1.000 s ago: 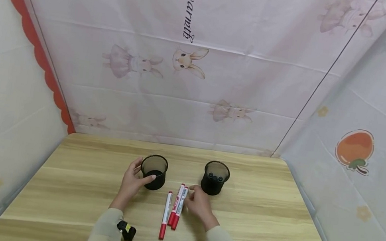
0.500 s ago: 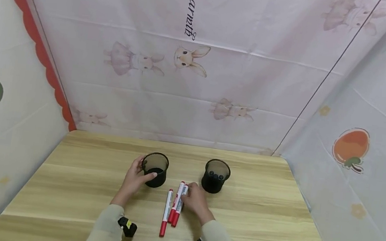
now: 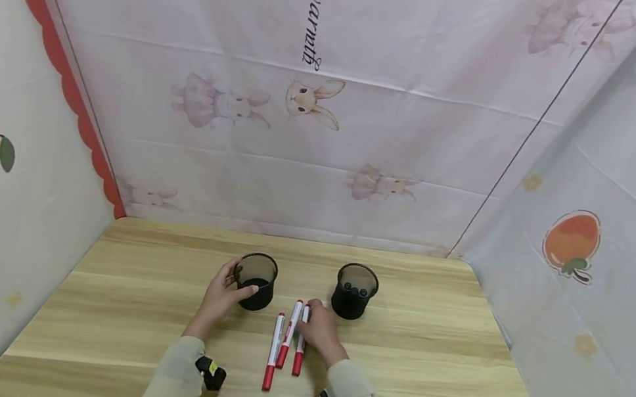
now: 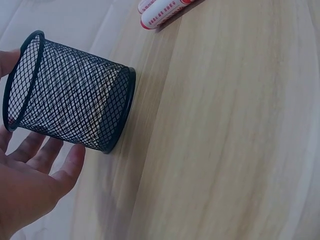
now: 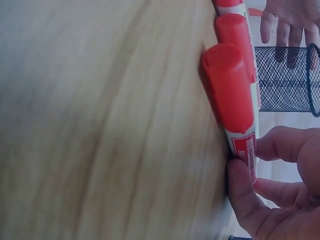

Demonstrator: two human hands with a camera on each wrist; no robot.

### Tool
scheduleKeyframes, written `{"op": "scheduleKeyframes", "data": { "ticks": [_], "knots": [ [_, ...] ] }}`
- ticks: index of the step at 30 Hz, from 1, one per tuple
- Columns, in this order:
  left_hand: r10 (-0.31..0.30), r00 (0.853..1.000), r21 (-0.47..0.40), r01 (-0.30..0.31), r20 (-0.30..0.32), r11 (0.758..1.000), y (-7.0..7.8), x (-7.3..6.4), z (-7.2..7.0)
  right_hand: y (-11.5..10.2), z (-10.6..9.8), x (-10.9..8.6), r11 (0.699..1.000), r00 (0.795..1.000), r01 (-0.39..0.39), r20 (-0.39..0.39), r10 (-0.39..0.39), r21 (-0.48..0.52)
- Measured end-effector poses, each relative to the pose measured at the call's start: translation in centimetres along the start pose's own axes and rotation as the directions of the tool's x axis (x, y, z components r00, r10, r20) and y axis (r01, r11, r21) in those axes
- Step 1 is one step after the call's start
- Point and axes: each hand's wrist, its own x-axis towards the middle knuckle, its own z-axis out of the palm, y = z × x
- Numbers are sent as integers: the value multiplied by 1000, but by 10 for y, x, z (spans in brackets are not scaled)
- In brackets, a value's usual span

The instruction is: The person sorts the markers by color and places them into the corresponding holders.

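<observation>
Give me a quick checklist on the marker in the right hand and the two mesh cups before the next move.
1. Right hand pinching the right marker: ok, thumb and fingers are on it.
2. Right marker's red cap on: ok.
3. Right marker off the tabletop: cannot tell; it lies very low.
4. Left cup upright and steadied: ok, left hand holds its side.
5. Right cup upright: ok, dark round ends show inside.
6. Right cup held: not ok, no hand is on it.
</observation>
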Motion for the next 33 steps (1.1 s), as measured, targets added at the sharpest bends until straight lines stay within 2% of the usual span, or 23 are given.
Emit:
{"op": "scheduleKeyframes", "data": {
  "ticks": [17,25,33],
  "knots": [
    [19,1000,-50,-20,-16,999,-2,-1,2,1,-1,-1,998,998,55,-30,-56,-16],
    [14,1000,-57,-16,-23,998,-5,-2,5,-2,-9,-11,996,999,13,-37,-10,84],
    [3,999,-37,-4,-40,999,-1,-1,3,-11,-12,-17,990,998,-3,-62,12,144]
  ]
}}
